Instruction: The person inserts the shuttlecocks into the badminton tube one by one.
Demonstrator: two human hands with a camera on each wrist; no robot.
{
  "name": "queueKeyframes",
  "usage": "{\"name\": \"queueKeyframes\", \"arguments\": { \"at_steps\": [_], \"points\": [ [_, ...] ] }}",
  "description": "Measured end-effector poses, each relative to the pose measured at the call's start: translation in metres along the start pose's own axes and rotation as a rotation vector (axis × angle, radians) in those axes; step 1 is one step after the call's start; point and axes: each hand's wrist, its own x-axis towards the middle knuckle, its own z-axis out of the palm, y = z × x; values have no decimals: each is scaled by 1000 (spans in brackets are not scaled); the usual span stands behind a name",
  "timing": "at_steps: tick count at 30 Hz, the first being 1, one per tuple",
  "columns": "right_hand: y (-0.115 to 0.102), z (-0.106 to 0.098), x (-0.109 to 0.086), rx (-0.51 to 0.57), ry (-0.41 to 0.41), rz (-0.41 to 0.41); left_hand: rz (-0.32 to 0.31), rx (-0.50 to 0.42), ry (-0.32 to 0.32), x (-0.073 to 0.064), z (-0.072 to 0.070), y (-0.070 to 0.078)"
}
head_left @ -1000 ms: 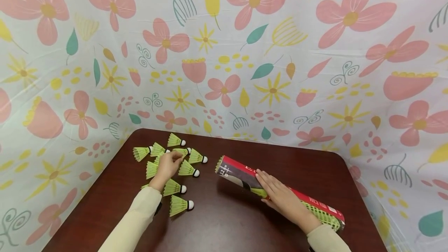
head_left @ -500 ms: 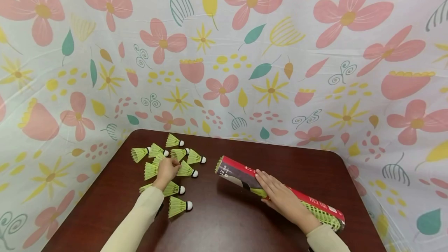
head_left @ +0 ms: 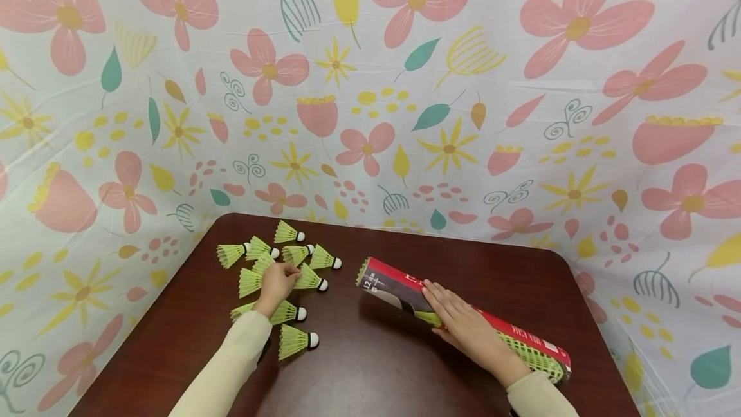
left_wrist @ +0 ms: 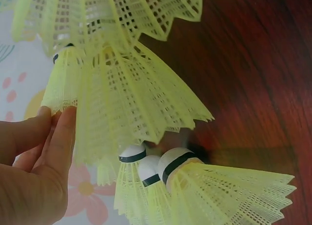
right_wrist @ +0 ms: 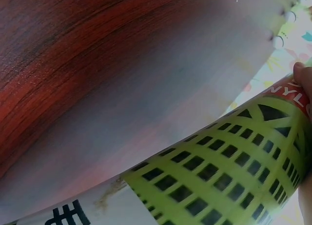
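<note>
Thumb and fingertips of my left hand (head_left: 276,288) pinch the skirt edge of a yellow-green shuttlecock (head_left: 309,278), whose white cork points right. The left wrist view shows that shuttlecock (left_wrist: 63,81) just beyond the fingertips, partly hidden behind a nearer skirt. Across a red and dark shuttlecock tube (head_left: 393,285) on the right lies my right hand (head_left: 467,332), fingers over its top and thumb on the near side. Green skirt tips show at the tube's left end. The right wrist view has the printed tube (right_wrist: 219,171) with my thumb at its edge.
Several more shuttlecocks lie on the left of the dark brown table (head_left: 347,365), around the left hand; one shuttlecock (head_left: 296,341) is nearest the front. A flower-printed cloth (head_left: 370,82) hangs behind the table's far edge.
The left hand has drawn back slightly from a farther shuttlecock to a nearer one and pinches its skirt. The right hand and tube stay put.
</note>
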Motion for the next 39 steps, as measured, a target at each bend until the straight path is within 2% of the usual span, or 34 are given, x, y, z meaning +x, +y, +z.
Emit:
{"name": "queueKeyframes", "arguments": {
  "at_steps": [4, 17, 25, 31, 34, 39],
  "points": [
    [0, 0, 0, 6, 0, 8, 11, -2, 11, -1, -2, 2],
    [1, 0, 1, 19, -15, 18, 123, -68, 50, -3, -11, 17],
    [2, 1, 2, 3, -4, -3, 171, -135, 59, -5, -16, 34],
    [2, 0, 3, -12, -8, -6, 160, -209, 43, -7, -16, 49],
    [1, 0, 4, -6, -5, -4, 166, -225, 55, -9, -15, 57],
    [-1, 0, 5, 17, 0, -3, 210, -221, 71, -13, -13, 68]
  ]
}}
